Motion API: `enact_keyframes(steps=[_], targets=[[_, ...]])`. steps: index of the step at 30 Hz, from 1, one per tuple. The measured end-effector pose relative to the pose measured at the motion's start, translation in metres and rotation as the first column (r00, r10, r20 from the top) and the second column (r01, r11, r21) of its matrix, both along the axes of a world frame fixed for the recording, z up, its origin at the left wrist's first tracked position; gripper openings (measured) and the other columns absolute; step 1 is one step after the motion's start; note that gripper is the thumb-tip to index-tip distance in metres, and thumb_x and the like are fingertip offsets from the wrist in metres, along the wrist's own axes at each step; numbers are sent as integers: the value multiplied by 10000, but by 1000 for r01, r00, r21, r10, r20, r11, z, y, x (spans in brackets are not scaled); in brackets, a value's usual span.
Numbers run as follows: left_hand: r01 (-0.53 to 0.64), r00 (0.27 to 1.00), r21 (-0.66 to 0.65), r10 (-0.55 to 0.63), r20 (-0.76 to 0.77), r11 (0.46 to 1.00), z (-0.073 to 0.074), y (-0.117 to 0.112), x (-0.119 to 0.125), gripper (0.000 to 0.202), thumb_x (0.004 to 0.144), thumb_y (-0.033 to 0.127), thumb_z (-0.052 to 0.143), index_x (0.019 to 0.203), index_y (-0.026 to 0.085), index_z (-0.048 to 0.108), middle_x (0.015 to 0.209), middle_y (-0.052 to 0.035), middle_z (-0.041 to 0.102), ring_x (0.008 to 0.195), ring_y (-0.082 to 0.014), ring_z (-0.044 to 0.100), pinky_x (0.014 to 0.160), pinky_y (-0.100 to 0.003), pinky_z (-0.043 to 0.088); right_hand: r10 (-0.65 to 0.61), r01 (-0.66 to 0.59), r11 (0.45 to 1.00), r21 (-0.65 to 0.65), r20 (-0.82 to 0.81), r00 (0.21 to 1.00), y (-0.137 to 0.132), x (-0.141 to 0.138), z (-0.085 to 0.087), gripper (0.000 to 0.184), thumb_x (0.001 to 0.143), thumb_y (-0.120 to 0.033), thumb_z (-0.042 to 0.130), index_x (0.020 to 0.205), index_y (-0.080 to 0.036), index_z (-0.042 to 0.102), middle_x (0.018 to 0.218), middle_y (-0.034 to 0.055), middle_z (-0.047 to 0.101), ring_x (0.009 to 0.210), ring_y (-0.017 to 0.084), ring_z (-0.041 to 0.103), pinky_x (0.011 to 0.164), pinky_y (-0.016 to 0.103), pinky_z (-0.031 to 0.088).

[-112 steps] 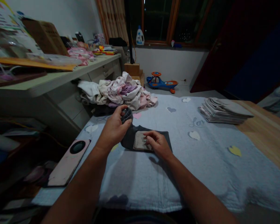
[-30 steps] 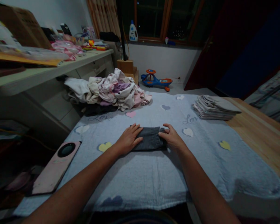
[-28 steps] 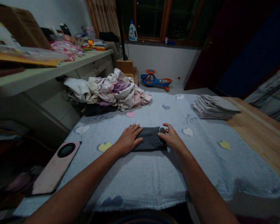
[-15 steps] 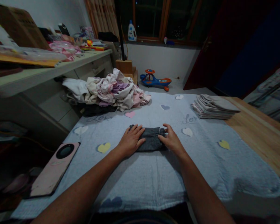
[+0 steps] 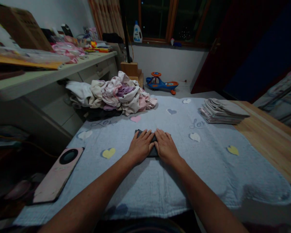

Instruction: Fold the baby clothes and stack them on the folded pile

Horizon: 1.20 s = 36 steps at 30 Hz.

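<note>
A small dark grey folded garment [image 5: 154, 139] lies on the light blue towel with heart shapes [image 5: 208, 168] that covers the table. My left hand [image 5: 141, 145] and my right hand [image 5: 166, 147] lie flat on the garment side by side, fingers stretched out and nearly touching. They cover most of it; only its far edge and a strip between the hands show.
A heap of unfolded pale clothes [image 5: 113, 94] sits at the far left of the towel. A stack of folded grey cloths [image 5: 223, 111] stands at the far right. A pink phone [image 5: 58, 174] lies at the left edge. A cluttered desk [image 5: 50, 74] runs along the left.
Both hands slid inward from the ends of the garment and now meet over its middle. The garment looks narrower than half a second ago.
</note>
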<state>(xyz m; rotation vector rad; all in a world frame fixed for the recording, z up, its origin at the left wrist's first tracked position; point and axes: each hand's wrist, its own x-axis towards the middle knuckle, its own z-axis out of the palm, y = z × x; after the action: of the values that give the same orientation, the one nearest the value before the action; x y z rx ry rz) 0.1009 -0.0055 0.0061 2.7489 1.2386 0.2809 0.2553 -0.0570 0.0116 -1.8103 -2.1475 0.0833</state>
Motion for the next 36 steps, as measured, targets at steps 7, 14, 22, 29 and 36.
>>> enact_keyframes(steps=[7, 14, 22, 29, 36], targets=[[-13, 1000, -83, 10, -26, 996, 3, 16, -16, 484, 1010, 415, 338, 1468, 277, 416, 1570, -36, 374, 1478, -281, 254, 1161, -586, 232, -10, 16, 994, -112, 58, 998, 1, 15, -4, 515, 989, -273, 396, 1482, -123, 407, 1576, 79, 347, 1478, 275, 225, 1199, 476, 195], [-103, 994, -207, 110, 20, 973, -5, 33, -35, 496, 1015, 434, 279, 1465, 287, 426, 1597, -47, 320, 1486, -308, 224, 1144, -616, 232, -37, 40, 983, -178, 20, 999, 1, 21, -4, 548, 990, -301, 380, 1513, -138, 358, 1612, 65, 263, 1493, 289, 168, 1198, 477, 203], [-209, 906, -198, 266, 329, 958, -18, 42, -42, 515, 965, 334, 404, 1441, 137, 431, 1465, -154, 485, 1365, -244, 435, 1137, -438, 335, -69, 62, 990, -129, -48, 996, 0, 26, -9, 537, 972, -306, 419, 1482, -138, 409, 1595, 102, 301, 1485, 286, 205, 1178, 476, 262], [-167, 871, -308, 287, 399, 937, -14, 60, -45, 330, 935, 330, 457, 1163, 213, 665, 1165, -75, 639, 1150, -232, 548, 1047, -431, 401, -93, 88, 995, -46, -137, 986, 0, 26, -22, 617, 937, -310, 467, 1502, -93, 342, 1590, 172, 282, 1476, 280, 234, 1178, 480, 261], [-95, 880, -304, 223, 420, 948, -7, 65, -42, 163, 855, 300, 586, 919, 183, 681, 1004, -61, 590, 1056, -225, 539, 995, -386, 418, -135, 138, 990, 27, -97, 986, -4, 23, -20, 653, 900, -303, 515, 1488, -80, 338, 1555, 213, 324, 1457, 316, 254, 1159, 541, 236]])
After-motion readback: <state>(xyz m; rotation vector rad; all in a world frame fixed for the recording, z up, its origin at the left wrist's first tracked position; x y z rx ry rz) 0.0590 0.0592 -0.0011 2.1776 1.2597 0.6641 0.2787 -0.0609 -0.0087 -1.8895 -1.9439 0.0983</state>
